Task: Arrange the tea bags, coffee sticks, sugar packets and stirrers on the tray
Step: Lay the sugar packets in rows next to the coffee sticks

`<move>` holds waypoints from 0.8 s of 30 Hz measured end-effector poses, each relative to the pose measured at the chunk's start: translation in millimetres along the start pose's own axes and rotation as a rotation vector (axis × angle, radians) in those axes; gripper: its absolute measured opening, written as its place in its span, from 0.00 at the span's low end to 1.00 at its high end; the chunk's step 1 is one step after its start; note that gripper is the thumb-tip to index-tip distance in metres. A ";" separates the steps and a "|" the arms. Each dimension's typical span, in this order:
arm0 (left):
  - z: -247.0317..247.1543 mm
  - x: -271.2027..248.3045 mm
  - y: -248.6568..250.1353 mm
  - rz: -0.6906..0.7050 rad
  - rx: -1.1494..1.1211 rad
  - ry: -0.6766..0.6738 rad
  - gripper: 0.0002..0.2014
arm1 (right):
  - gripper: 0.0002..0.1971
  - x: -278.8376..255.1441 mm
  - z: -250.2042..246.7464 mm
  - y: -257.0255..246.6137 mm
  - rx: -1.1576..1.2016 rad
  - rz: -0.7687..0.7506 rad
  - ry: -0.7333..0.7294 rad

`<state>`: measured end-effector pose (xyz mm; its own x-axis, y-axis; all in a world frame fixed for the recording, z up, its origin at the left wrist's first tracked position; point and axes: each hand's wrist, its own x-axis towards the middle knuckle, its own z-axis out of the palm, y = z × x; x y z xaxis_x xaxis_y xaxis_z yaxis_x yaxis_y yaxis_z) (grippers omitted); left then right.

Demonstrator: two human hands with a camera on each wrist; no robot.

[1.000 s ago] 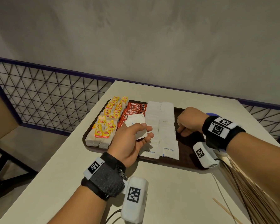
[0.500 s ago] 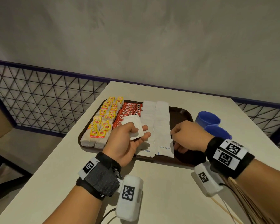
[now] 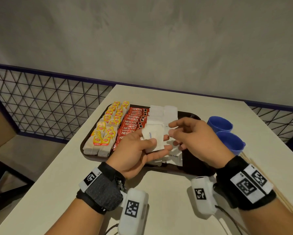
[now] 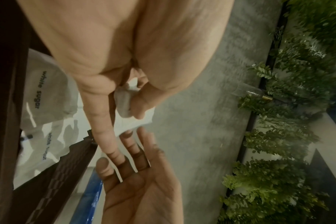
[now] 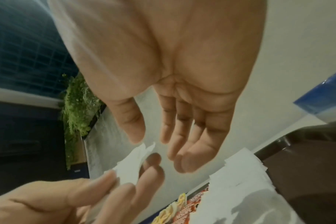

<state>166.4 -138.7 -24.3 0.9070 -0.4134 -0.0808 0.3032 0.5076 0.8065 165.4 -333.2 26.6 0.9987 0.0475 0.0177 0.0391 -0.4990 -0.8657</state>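
Above the dark brown plastic tray, the left hand grips a small stack of white paper sugar packets, thumb on top. The right hand hovers just beside it, fingers relaxed, holding nothing. To do this well, it should pinch only the top packet, peel it off cleanly, then lay it square against the white rows beside the red coffee sticks.
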 end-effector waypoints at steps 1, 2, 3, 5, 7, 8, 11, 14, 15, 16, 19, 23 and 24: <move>0.5 -0.9 -0.8 -0.004 0.028 -0.023 0.20 | 0.09 -2.0 3.4 -0.1 0.031 -0.017 0.016; 1.1 -1.4 -1.6 -0.008 0.053 -0.040 0.20 | 0.10 -3.5 6.0 -0.1 0.057 -0.029 0.023; 1.2 -1.6 -2.3 -0.013 0.074 -0.048 0.20 | 0.11 -4.3 7.9 0.3 0.085 -0.036 0.024; 1.8 -1.9 -2.3 -0.020 0.104 -0.034 0.19 | 0.09 -4.0 9.0 0.1 0.127 -0.055 0.004; 2.4 -1.7 -2.9 -0.017 0.125 -0.003 0.19 | 0.09 -3.1 6.6 -0.1 0.155 -0.085 -0.019; 2.6 -1.7 -2.8 -0.010 0.128 0.010 0.19 | 0.10 -2.2 5.1 0.3 0.163 -0.097 -0.022; 3.4 -1.9 0.0 -0.013 0.091 0.025 0.15 | 0.11 -0.3 2.2 2.3 0.188 -0.109 -0.024; 3.0 -1.4 1.6 -0.047 -0.027 0.021 0.16 | 0.11 0.4 2.8 6.4 0.192 -0.113 -0.022; 2.7 -1.3 1.1 -0.048 -0.048 0.020 0.17 | 0.11 0.7 3.3 8.2 0.198 -0.112 -0.013; 1.9 -1.3 0.6 -0.042 -0.053 0.020 0.17 | 0.11 1.1 4.2 9.2 0.203 -0.114 0.001; 0.8 -0.1 -3.0 -0.017 -0.004 0.023 0.17 | 0.10 1.2 3.0 12.3 0.216 -0.125 0.061; 2.4 0.0 -4.8 0.002 0.103 0.062 0.16 | 0.13 -4.6 3.0 6.7 0.164 -0.164 -0.075; 2.9 0.2 -5.1 0.005 0.110 0.086 0.16 | 0.15 -6.1 5.5 5.6 0.127 -0.168 -0.095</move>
<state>164.2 -143.5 -26.8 0.9316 -0.3422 -0.1224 0.2686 0.4215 0.8661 159.3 -331.5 19.0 0.9708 0.2049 0.1245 0.1938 -0.3645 -0.9108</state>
